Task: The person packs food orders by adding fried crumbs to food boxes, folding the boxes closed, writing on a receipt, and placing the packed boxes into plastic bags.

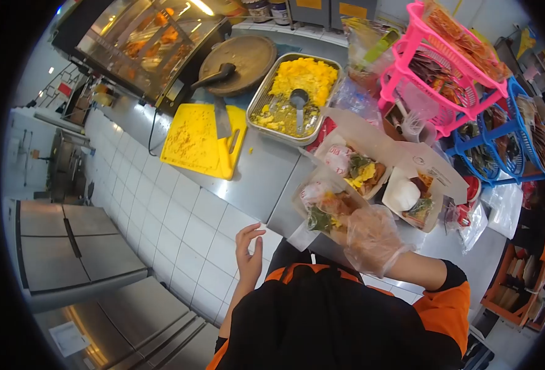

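Observation:
My left hand (248,251) is bare and hangs off the counter's front edge, its fingers apart and holding nothing. A clear plastic glove covers my right hand (371,237), which reaches into the nearest food box (329,206); its fingertips are hidden among the food, so their grip cannot be made out. This box holds a wrapped ball, green leaves and brown food. Behind it stands an open box (362,169) with a wrapped ball and yellow food. To the right, a third box (415,200) holds white rice and greens.
A metal tray (261,132) of yellow food holds a black scoop (298,98). Left of it, a knife (223,126) lies on a yellow cutting board (189,139). Pink baskets (402,74) and blue baskets (479,154) stand right. A glass food warmer (155,37) is at the back left.

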Demonstrator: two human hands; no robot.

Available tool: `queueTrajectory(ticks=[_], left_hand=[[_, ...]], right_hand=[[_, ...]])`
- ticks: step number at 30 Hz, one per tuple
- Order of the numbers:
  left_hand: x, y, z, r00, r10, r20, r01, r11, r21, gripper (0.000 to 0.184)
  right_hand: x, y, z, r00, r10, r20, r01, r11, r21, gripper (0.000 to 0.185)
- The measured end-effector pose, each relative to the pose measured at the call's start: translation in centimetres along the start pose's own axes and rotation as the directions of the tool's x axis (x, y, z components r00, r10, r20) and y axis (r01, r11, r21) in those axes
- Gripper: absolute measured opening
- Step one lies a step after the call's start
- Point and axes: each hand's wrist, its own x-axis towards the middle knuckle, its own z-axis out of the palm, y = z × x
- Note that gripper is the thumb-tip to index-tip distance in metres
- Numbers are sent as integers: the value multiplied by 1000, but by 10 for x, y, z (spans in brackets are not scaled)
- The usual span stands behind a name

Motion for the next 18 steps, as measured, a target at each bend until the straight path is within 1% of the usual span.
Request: queueTrajectory(ticks=[2,3,4,5,6,8,9,10,11,13,14,15,17,18], left_hand=[[-5,-1,-2,999,29,34,-28,999,-21,17],[-6,-2,-3,997,37,63,-33,998,-62,17],[-7,-2,-5,994,50,92,-41,994,-104,17],[-8,-5,-7,992,77,104,-65,992,-110,17],[-7,-6,-9,990,65,121,-45,987,-157,17],[-3,-6,-14,986,89,140,-52,967,-248,19],[2,-6,-20,972,170,165,-126,961,-245,21],[7,-7,-28,950,247,191,-198,950,-241,23],[11,-10,-34,910,358,210,-316,926,-207,31],[20,-2,-43,781,575,245,-475,801,-365,50],[23,3,-44,688,679,259,-533,713,-455,62],[23,8,-45,580,772,259,-573,613,-544,75],[21,12,-49,540,820,189,-636,545,-547,95],[20,9,-55,512,845,155,-667,504,-549,106]], right_hand=[[2,-2,-7,988,-72,136,55,990,127,33],[6,-1,-6,992,-109,-55,119,967,225,34],[10,1,-5,961,-121,-249,196,932,305,36],[15,-2,-4,893,-111,-436,286,887,362,38],[17,-12,-13,864,-2,-503,206,913,351,44],[24,-38,-40,749,181,-637,59,940,336,58],[36,-50,-38,612,262,-746,259,824,503,63],[50,-63,-31,476,377,-795,475,651,592,69],[67,-78,-24,356,511,-782,676,437,593,75],[117,-109,-25,107,567,-817,739,504,447,79],[144,-124,-26,-23,581,-814,750,548,370,82],[169,-136,-27,-101,567,-818,726,604,329,81],[213,-156,-12,-117,529,-841,668,668,327,80],[232,-165,0,-100,513,-853,643,687,338,79]])
